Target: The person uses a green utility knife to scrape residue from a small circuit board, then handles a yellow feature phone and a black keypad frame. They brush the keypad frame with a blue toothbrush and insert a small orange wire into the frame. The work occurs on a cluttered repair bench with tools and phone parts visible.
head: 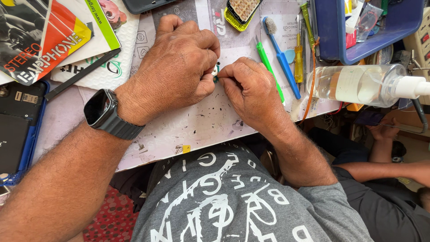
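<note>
Both hands meet mid-bench, the left hand (177,67) fisted and the right hand (251,87) pinching, gripping between them a small green part (215,74) above the stained work mat (201,121), the fiddling apparently unfinished, a blue brush (281,58) alongside.

Blue toothbrush (282,58) lies on the white work mat (197,125), green plastic pry tool (268,67) just left of it, yellow-handled screwdriver (298,58) to its right. Clear spray bottle (358,84) on its side at the mat's right edge. Blue plastic bin (340,40) top right, full of small bits. Printed packaging (45,36) top left, black strip (80,75) across it. Opened phone (18,130) far left.
</note>
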